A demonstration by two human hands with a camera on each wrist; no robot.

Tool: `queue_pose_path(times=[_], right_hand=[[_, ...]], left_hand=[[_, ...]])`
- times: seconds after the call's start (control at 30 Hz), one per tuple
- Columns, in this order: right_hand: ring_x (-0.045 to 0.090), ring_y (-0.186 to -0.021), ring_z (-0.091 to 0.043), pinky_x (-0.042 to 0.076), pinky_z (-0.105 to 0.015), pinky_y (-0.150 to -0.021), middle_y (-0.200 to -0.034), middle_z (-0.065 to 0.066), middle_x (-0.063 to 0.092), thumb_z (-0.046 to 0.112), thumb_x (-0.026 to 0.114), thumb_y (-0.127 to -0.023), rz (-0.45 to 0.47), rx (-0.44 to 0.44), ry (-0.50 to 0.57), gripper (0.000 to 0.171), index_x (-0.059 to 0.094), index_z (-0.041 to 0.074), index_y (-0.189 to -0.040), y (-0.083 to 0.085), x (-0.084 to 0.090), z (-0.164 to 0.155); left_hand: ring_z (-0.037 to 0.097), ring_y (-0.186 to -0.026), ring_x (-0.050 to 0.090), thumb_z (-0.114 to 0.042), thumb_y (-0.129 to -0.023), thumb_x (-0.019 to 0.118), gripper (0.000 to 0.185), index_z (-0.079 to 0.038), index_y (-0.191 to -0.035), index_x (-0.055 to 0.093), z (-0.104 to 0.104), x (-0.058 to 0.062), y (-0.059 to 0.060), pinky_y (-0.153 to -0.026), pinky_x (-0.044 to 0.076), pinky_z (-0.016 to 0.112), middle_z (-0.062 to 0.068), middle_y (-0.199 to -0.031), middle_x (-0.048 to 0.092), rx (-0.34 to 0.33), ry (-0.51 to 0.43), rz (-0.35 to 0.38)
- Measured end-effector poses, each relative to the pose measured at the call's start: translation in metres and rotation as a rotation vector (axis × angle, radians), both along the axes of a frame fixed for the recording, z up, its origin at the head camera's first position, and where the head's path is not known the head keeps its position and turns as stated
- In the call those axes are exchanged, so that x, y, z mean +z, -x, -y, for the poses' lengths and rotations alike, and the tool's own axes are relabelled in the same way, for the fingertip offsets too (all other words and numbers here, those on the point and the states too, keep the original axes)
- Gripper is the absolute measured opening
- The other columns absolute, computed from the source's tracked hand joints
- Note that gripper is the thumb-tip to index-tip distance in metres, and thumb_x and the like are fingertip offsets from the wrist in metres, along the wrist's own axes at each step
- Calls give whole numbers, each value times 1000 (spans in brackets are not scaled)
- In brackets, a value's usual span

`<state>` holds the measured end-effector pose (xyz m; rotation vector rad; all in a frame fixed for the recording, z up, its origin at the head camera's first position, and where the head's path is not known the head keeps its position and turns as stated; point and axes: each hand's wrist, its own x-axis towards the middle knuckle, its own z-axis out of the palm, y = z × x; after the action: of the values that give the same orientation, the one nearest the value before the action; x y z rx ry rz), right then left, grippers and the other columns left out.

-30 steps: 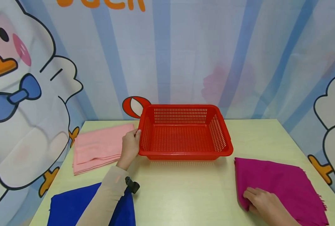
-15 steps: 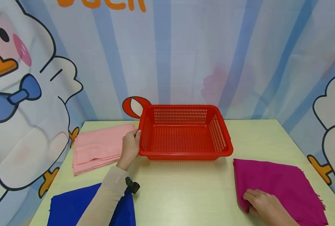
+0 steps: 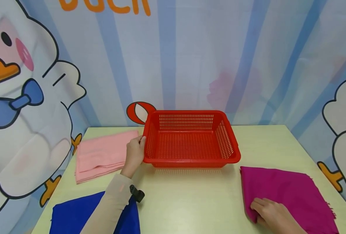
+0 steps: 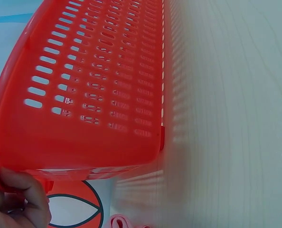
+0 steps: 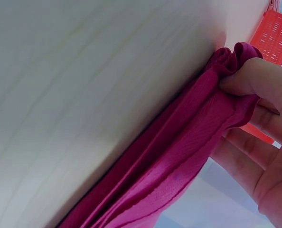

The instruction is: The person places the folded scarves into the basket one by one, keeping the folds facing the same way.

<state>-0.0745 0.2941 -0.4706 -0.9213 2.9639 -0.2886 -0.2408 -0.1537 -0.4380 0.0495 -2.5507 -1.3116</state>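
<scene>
Head view first: my left grip is curled closed around the left rim of a red plastic basket, which stands toward the back of the bench, its slotted walls and floor showing. From the left wrist I see my fingers hooked at the rim, near a corner. My right grip pinches the near-left edge of a folded magenta cloth lying at the front right of the bench; the right wrist view shows my thumb pressed on the gathered folds, with my fingers on the other side. That cloth has a frayed right edge and lies just in front of the basket's right corner. Beside the basket on the left is a folded pink cloth. Nearer me, a blue cloth lies partly hidden under my beige sleeve. Behind everything hangs a blue-striped backdrop.
</scene>
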Motion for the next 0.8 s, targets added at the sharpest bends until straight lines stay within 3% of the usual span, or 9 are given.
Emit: queue_pose_path(times=[0.43,0.8], right_hand=[[47,-65,-2,50,-22,-55,-79,9,57,1,85,-68,-37,41,1,27,66,14,-82,-3,-2,3],[53,-68,-6,56,-26,-60,-82,5,62,6,89,-68,15,30,-16,29,70,12,-88,-2,1,9]], left_hand=[[25,-70,64,-21,-107,47,35,5,-122,66,-1,1,-2,-57,54,30,18,-85,67,-12,-22,31],[25,-73,64,-20,-107,48,35,6,-122,66,0,0,1,-61,54,33,19,-87,69,8,15,2]])
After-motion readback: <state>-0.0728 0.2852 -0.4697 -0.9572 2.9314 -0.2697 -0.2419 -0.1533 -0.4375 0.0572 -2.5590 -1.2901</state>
